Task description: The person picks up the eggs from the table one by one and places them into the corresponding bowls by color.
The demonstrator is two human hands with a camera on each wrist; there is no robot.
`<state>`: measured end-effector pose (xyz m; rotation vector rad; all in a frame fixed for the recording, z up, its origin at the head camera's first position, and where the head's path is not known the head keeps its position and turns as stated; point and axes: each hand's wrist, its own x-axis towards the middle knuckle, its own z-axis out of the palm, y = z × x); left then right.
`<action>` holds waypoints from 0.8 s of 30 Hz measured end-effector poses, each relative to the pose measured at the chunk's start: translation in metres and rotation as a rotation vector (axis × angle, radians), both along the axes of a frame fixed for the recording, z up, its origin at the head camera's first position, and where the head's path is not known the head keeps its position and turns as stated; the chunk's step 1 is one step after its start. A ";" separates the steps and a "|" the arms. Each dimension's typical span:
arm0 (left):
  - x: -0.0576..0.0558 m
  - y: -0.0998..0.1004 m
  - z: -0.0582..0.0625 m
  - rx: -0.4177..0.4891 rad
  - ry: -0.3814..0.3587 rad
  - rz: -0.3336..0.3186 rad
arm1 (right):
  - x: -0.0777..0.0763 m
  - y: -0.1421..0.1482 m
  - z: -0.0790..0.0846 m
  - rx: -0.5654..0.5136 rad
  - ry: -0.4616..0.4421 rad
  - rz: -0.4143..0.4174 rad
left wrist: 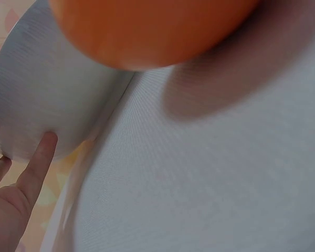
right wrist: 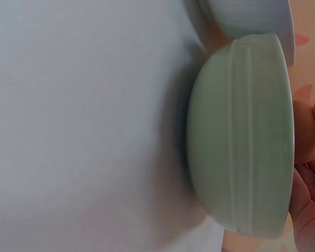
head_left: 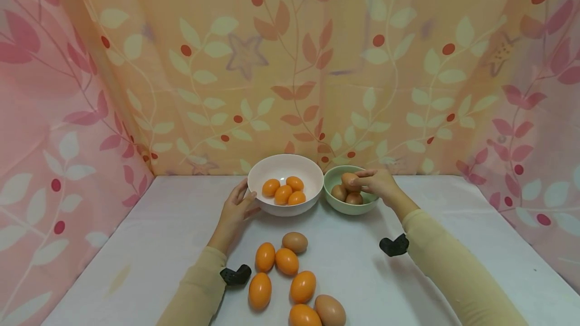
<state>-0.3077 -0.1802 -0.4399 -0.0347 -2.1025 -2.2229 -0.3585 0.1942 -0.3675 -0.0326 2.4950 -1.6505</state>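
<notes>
A white bowl [head_left: 285, 210] with several orange eggs [head_left: 283, 194] in it stands towards the back of the table. My left hand [head_left: 236, 207] rests against its left side; the left wrist view shows extended fingers touching the outer wall. Close on the right is a smaller green bowl [head_left: 351, 209], holding brown eggs [head_left: 354, 198]. Over this bowl my right hand [head_left: 379, 183] pinches a brown egg [head_left: 350, 181] above the others. From the right wrist, the green bowl's wall hides most of its contents, and only part of the pinched egg [right wrist: 307, 131] shows.
Several loose orange eggs [head_left: 287, 261] lie on the white tabletop [head_left: 172, 245] between my forearms. Among them are a brown egg [head_left: 295, 242] at the back and another brown egg [head_left: 330, 310] at the front. A floral curtain [head_left: 290, 64] hangs behind the bowls.
</notes>
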 end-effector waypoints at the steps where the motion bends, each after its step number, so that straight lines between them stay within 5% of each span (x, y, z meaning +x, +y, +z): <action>1: 0.000 0.000 0.000 -0.001 0.000 0.000 | 0.000 0.000 0.000 0.005 0.000 -0.003; 24: 0.000 0.001 0.000 0.011 -0.011 0.003 | -0.001 -0.001 -0.009 0.099 0.045 0.005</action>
